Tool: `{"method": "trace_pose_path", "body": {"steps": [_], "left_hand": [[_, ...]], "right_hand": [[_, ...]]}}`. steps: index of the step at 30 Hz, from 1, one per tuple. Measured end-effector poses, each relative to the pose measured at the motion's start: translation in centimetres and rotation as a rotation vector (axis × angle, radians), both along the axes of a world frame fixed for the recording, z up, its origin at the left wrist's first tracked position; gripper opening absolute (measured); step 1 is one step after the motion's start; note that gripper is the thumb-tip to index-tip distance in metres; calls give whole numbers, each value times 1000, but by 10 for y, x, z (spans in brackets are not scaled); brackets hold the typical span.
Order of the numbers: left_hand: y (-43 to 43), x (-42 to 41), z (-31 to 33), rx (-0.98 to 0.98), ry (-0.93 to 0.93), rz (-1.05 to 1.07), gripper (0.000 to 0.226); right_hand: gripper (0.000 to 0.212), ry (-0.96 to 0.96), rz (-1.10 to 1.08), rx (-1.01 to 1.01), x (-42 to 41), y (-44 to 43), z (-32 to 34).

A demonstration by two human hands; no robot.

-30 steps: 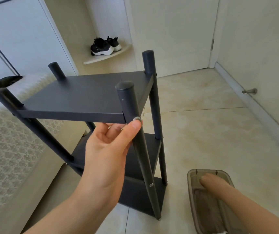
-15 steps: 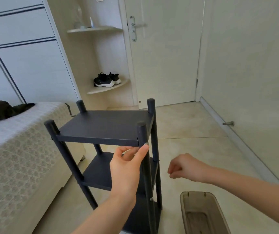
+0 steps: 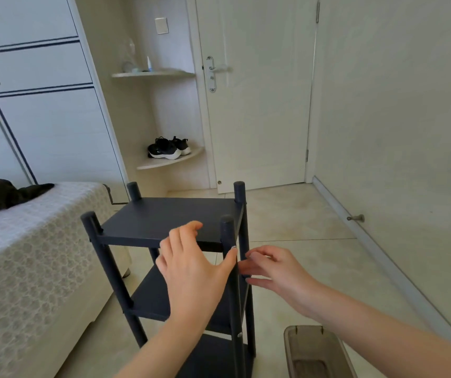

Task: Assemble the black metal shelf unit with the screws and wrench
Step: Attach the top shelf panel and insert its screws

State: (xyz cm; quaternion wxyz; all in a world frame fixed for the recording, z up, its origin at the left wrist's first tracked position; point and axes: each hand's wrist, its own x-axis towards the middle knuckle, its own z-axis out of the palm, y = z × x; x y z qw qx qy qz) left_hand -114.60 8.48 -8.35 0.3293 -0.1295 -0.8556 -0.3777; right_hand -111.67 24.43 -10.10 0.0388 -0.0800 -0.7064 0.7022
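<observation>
The black metal shelf unit (image 3: 164, 219) stands upright on the tiled floor, with three shelves between four round posts. My left hand (image 3: 191, 271) is spread open over the front edge of the top shelf, its thumb against the near right post (image 3: 228, 233). My right hand (image 3: 276, 268) is to the right of that post with fingers stretched toward it, fingertips close to the two right posts. It holds nothing that I can see. A screw head (image 3: 239, 335) shows low on the near right post. No wrench is in view.
A bed (image 3: 27, 255) with a patterned cover stands close on the left, a dark cloth (image 3: 3, 193) on it. A brown plastic tray (image 3: 317, 353) lies on the floor at lower right. A closed door (image 3: 257, 91), corner shelves with shoes (image 3: 168, 148) and a floor door stop (image 3: 356, 218) lie beyond.
My right hand left the tray, rose as a loose fist, then opened toward the right posts. My left hand let go of the post and spread over the top shelf. The view rose.
</observation>
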Motion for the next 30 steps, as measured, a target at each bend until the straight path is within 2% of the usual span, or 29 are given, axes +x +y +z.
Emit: {"method": "trace_pose_path", "body": {"steps": [5,10,13,17,23,28,30], "left_hand": [[-12,-20,21,-403,-16,-175,79],[-18,-35,36,-652,-59,-327,57],[-17,-38,38,-661,-129,-414,47],[-18,-42,41,-540,-228,-528,34],[-18,-45,37,-516,-184,-486,32],[-15,-44,35,-476,-176,-461,7],[-14,-46,34,-455,-184,-456,6]], "right_hand": [[15,-51,-103,-152,-6,-15,-7],[14,-92,-137,-93,-8,-26,-11],[16,-147,-177,-131,-11,-28,-15],[21,-193,-175,-132,-18,-33,-17],[28,-153,-141,-143,-21,-47,-30],[29,-117,-214,-133,-33,-59,-38],[30,-104,-235,-150,-37,-61,-40]]}}
